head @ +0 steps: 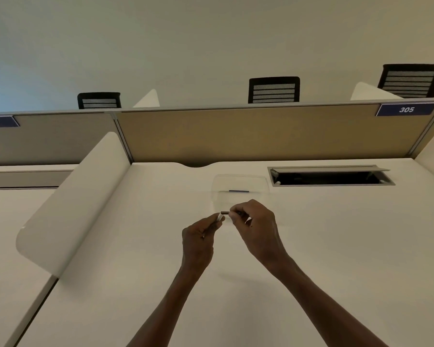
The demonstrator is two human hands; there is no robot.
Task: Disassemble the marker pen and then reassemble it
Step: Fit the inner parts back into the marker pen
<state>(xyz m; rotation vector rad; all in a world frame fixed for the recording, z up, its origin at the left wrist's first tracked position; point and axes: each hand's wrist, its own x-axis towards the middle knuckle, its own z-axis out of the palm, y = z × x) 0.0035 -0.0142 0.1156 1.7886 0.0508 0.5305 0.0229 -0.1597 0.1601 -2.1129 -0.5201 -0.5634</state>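
Both hands meet above the middle of the white desk [135, 271]. My left hand [199, 237] is closed around the white marker barrel [220, 217], of which only the end shows past the fingers. My right hand [254, 222] pinches a small dark cylindrical marker part [224, 213] between thumb and fingers. That dark part touches or sits just at the open end of the barrel; I cannot tell whether it is inside. A blue strip [239, 191], perhaps another marker piece, lies in the clear plastic tray [217, 184] behind the hands.
An open cable hatch [331, 177] is set into the desk at the back right. A beige partition [261, 134] closes off the back, and a white curved divider [73, 209] stands on the left. Black chair backs show beyond the partition.
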